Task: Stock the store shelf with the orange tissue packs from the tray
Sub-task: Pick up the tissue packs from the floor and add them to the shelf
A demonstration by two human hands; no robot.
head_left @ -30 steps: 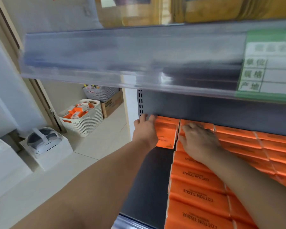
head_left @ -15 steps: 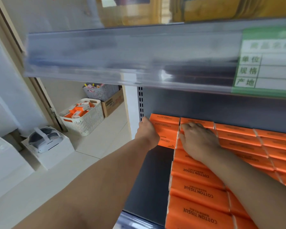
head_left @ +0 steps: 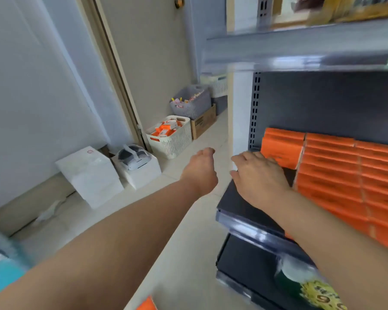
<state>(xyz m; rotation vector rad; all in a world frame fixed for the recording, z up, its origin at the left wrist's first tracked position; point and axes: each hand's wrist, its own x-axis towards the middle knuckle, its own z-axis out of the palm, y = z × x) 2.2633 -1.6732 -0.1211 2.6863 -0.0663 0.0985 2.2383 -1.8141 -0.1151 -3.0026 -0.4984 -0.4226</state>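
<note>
Mid-frame, the left hand (head_left: pixel 199 171) is hanging in the air beside the shelf (head_left: pixel 235 206), fingers loosely curled — holding nothing. The right hand (head_left: pixel 259 175) is reaching over the shelf's bare left end, fingers relaxed and gripping nothing, just beside the leftmost tissue pack (head_left: pixel 280 151) — blur is hiding any contact. More orange packs (head_left: pixel 345 175) are lying in rows at the right, others in a white basket (head_left: pixel 173 146) on the floor above the left hand.

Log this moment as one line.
left hand empty, off shelf | right hand empty, beside leftmost tissue packs | white basket holds orange items
</note>
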